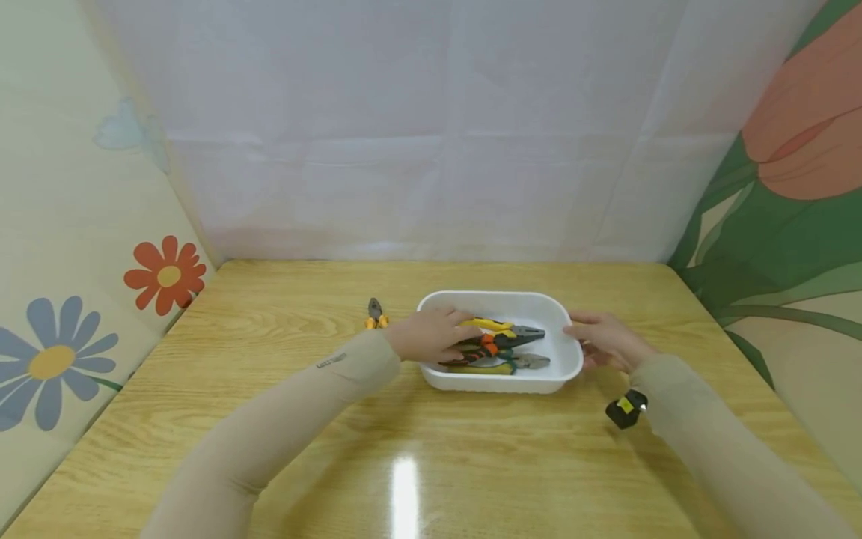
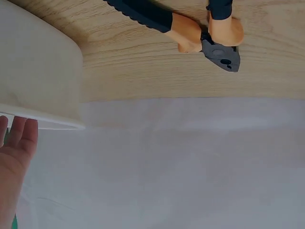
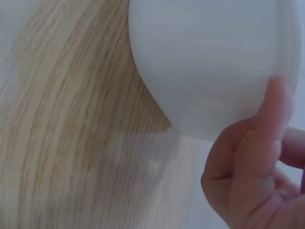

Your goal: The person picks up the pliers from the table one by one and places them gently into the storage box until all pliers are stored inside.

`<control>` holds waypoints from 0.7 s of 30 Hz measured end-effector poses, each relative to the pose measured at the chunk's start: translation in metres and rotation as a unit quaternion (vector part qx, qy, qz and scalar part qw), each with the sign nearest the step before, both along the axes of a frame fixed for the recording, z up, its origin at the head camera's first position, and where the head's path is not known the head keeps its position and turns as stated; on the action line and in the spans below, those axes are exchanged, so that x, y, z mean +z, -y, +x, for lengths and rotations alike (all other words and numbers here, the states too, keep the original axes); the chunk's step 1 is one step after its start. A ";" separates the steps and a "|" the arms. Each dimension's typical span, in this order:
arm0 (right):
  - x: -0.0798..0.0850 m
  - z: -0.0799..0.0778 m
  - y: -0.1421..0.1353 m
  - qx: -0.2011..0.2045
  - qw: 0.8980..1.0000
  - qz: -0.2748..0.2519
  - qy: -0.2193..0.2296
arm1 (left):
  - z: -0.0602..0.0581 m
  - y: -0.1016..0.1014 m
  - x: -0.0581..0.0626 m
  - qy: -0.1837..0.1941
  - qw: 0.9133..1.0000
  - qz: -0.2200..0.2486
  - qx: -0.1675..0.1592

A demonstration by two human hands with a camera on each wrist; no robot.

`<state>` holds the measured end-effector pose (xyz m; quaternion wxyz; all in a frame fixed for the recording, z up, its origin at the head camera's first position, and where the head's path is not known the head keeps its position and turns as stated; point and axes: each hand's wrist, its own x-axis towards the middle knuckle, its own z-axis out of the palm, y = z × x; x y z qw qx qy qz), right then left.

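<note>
A white plastic box (image 1: 491, 384) stands on the table, holding several pliers with yellow, red-and-black and green-yellow handles, such as the green-yellow pair (image 1: 498, 368). My left hand (image 1: 431, 335) reaches over the box's left end, its relaxed fingers lying over the plier handles; part of those handles is hidden beneath it. In the left wrist view its fingers (image 2: 26, 136) pass over the rim. At the opposite end my right hand (image 1: 609, 338) holds the rim, one fingertip against the wall in the right wrist view and the other fingers curled.
Another pair of pliers (image 1: 375, 314), with black-and-orange handles and a grey head, lies on the table left of the box. A small black device (image 1: 626, 409) with a yellow patch shows beside my right wrist. Behind the wooden table (image 1: 323, 479) hangs a pale cloth (image 1: 377, 150).
</note>
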<state>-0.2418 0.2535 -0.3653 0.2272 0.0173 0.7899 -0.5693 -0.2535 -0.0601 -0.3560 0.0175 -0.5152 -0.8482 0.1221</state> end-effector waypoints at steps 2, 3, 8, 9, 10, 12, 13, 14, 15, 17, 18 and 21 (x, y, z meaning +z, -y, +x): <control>0.000 0.000 0.000 0.001 1.000 0.000 -0.001 | 0.002 0.006 0.002 0.000 1.000 0.025 0.006; 0.001 0.000 0.000 0.002 1.000 0.002 -0.002 | 0.003 0.009 0.002 0.001 0.999 0.036 0.012; 0.002 0.001 0.000 0.001 1.000 0.008 -0.004 | 0.006 0.023 0.002 0.010 0.996 0.091 0.018; 0.002 0.000 0.000 0.001 1.000 0.009 -0.004 | 0.007 0.026 0.001 0.011 0.995 0.101 0.020; 0.001 0.000 0.000 0.000 1.000 0.009 -0.003 | 0.008 0.028 0.001 0.015 0.993 0.111 0.024; 0.001 0.000 0.001 -0.002 1.000 0.011 -0.003 | 0.010 0.034 0.002 0.024 0.991 0.127 0.039; 0.001 0.000 0.001 -0.004 1.000 0.011 -0.003 | 0.011 0.036 0.003 0.031 0.989 0.132 0.052; 0.000 0.000 0.001 -0.003 1.000 0.011 -0.004 | 0.012 0.038 0.004 0.039 0.988 0.136 0.065; 0.000 0.000 0.001 -0.003 1.000 0.011 -0.005 | 0.013 0.040 0.004 0.043 0.987 0.137 0.077; -0.001 -0.001 0.001 -0.005 1.000 0.010 -0.004 | 0.014 0.044 0.005 0.047 0.984 0.141 0.097; -0.001 -0.001 0.001 -0.004 1.000 0.010 -0.004 | 0.015 0.046 0.005 0.047 0.983 0.146 0.102; -0.001 -0.001 0.001 -0.004 1.000 0.012 -0.003 | 0.016 0.052 0.003 0.035 0.979 0.164 0.114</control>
